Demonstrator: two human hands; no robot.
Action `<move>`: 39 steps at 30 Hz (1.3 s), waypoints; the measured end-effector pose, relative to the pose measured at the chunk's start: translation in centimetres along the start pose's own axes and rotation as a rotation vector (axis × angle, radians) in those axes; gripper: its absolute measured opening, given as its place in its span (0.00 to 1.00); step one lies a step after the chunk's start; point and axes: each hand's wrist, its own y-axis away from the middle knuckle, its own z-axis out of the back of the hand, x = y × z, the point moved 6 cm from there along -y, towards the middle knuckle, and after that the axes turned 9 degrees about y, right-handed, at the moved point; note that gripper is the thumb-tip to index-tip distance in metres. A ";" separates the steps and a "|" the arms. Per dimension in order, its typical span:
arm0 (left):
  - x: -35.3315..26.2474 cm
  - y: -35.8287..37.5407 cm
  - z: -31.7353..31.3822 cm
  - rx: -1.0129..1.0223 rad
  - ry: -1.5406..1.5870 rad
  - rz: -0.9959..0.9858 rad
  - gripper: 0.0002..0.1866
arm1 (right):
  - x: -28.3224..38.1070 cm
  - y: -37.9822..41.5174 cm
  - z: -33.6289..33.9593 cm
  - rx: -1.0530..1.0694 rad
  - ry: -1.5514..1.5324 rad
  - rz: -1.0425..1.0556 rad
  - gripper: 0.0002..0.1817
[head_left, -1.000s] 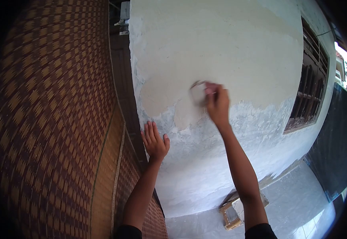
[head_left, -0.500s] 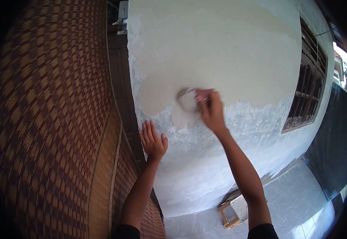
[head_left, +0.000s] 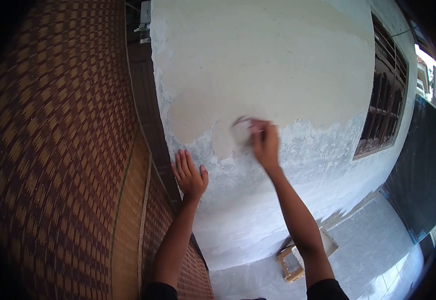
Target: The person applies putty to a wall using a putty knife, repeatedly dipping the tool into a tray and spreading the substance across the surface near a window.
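Note:
Pressed flat against the wall, close to its left corner, is my left hand, fingers stretched out and holding nothing. My right hand is closed around a pale flat scraper, blurred by motion, against the wall. Its exact shape and edge cannot be made out. Smooth cream coating covers the wall above and around the scraper. Below a ragged border, the surface is patchy, grey-white and rough.
A woven brown panel runs close along my left side, beside a dark door. A barred wooden window is at right. Below, a small wooden stool and a pale tray are on the tiled floor.
The view has shifted slightly, so the wall and window sit a little further left. My right hand still moves the scraper on the wall; my left hand stays on the wall. More of the tray shows.

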 end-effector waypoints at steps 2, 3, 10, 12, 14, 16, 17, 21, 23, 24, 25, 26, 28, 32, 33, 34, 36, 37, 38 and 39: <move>0.1 -0.1 0.1 -0.017 -0.008 0.006 0.34 | -5.3 -0.7 2.8 -0.210 -0.138 -0.349 0.13; 0.0 0.0 0.2 -0.029 -0.012 0.013 0.34 | -4.7 -0.7 4.4 -0.288 -0.431 -0.476 0.12; -0.2 0.0 0.6 -0.022 -0.020 -0.006 0.34 | 0.7 2.7 0.3 0.151 0.086 0.075 0.06; -0.1 -0.2 0.6 -0.022 -0.014 0.002 0.34 | -3.6 1.4 2.3 -0.045 -0.018 -0.120 0.08; -0.1 -0.5 0.6 -0.020 -0.011 -0.003 0.35 | -8.4 0.8 4.7 -0.263 -0.161 -0.364 0.11; -0.3 -0.4 0.5 -0.010 -0.007 -0.002 0.36 | -7.8 0.5 6.5 -0.405 -0.309 -0.429 0.13; -0.3 -0.4 0.5 -0.019 -0.025 0.003 0.35 | -6.5 0.6 5.8 -0.298 -0.372 -0.418 0.13; -0.2 -0.3 0.7 -0.031 -0.029 -0.007 0.35 | 1.4 2.0 1.2 0.113 0.015 0.090 0.07; -0.3 -0.3 0.7 -0.014 -0.023 -0.014 0.35 | 0.3 1.2 2.0 -0.078 0.064 0.130 0.09; -0.2 -0.4 0.7 -0.005 -0.019 -0.013 0.36 | -3.6 0.5 2.5 -0.150 -0.015 -0.098 0.10; -0.1 -0.5 0.6 -0.010 -0.022 -0.012 0.36 | -7.5 0.3 3.3 -0.217 -0.096 -0.324 0.11; -0.1 -0.5 0.5 -0.012 -0.023 -0.008 0.36 | -9.7 0.3 5.3 -0.363 -0.204 -0.457 0.12; -0.2 -0.2 0.4 -0.015 -0.023 0.003 0.36 | -10.5 0.4 6.9 -0.502 -0.310 -0.588 0.14; -0.2 -0.3 0.2 -0.008 -0.024 -0.007 0.35 | -3.7 1.4 1.4 -0.117 -0.247 -0.201 0.14; -0.2 -0.3 0.4 -0.015 -0.032 -0.010 0.35 | -0.2 2.2 -0.5 -0.025 -0.210 -0.011 0.09; -0.2 -0.4 0.5 -0.020 -0.027 -0.014 0.35 | 4.3 2.1 -0.4 -0.016 -0.058 0.265 0.07; -0.2 -0.5 0.7 -0.018 -0.026 -0.018 0.35 | 5.5 2.1 -1.4 0.068 0.011 0.249 0.08; -0.1 -0.5 0.8 -0.020 -0.027 -0.021 0.35 | 4.9 1.4 -1.7 0.049 0.084 0.234 0.08; -0.1 -0.5 0.8 -0.021 -0.027 -0.020 0.35 | 3.2 0.4 -0.9 -0.025 0.007 0.113 0.08; 0.1 -0.3 0.7 -0.020 -0.030 -0.015 0.35 | 0.6 -0.7 0.5 -0.096 -0.071 -0.007 0.08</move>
